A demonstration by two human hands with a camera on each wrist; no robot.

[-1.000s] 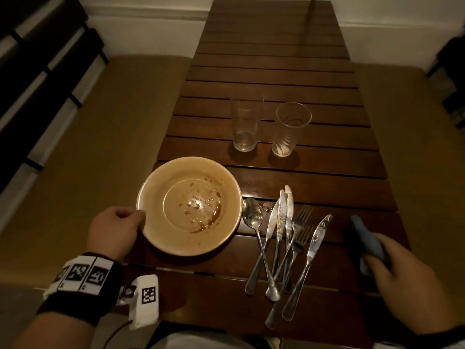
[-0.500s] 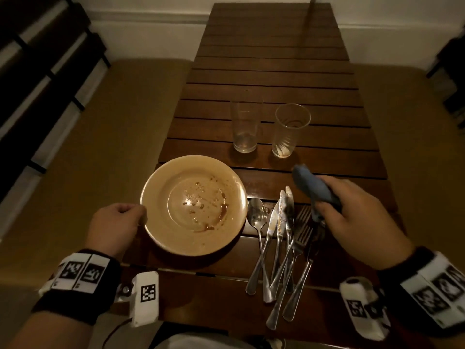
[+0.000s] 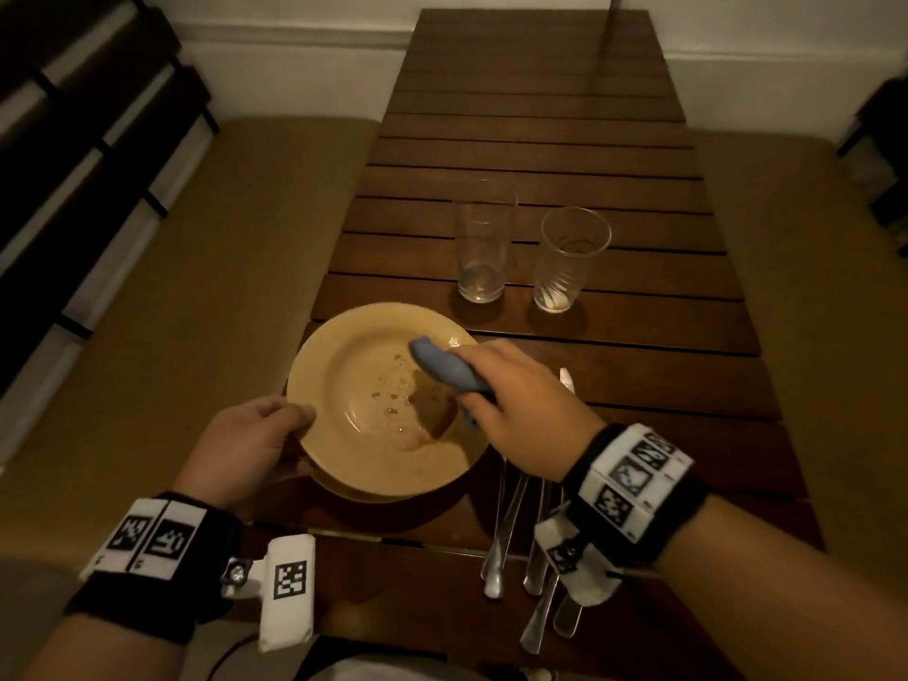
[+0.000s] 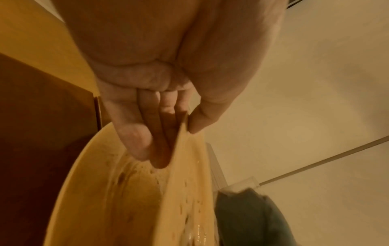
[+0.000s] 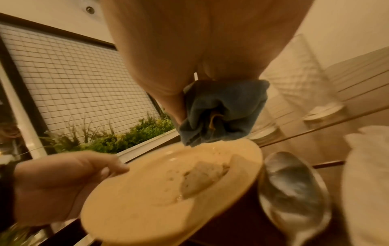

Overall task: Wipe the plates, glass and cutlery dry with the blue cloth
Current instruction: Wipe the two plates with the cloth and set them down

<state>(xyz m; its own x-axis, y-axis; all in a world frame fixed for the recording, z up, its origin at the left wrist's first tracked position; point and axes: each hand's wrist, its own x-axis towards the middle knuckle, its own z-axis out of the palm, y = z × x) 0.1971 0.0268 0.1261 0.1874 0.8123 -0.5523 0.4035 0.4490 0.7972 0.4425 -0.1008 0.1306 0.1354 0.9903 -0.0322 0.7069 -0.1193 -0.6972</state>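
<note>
My left hand (image 3: 275,435) grips the left rim of a beige plate (image 3: 363,449), thumb on top and fingers underneath. The plate is tilted up off the table, and brown smears lie in its well. A second rim (image 3: 339,489) shows just below it. Over the right side of the plate, my right hand (image 3: 474,388) holds the bunched blue cloth (image 3: 442,368). In the right wrist view the cloth (image 5: 221,113) hangs just above the plate's rim (image 5: 248,149). Whether it touches the plate I cannot tell. The cutlery (image 3: 511,533) lies right of the plate, mostly hidden by my right wrist.
Two empty glasses (image 3: 484,243) (image 3: 570,260) stand side by side behind the plate. The dark slatted wooden table (image 3: 540,115) runs far ahead. Tan bench cushions (image 3: 172,287) lie along both sides. A dark object (image 3: 884,140) is at the far right.
My right hand carried the blue cloth from the table's right edge leftward to above the plate. My left hand closed on the plate's rim and tilted the plate up.
</note>
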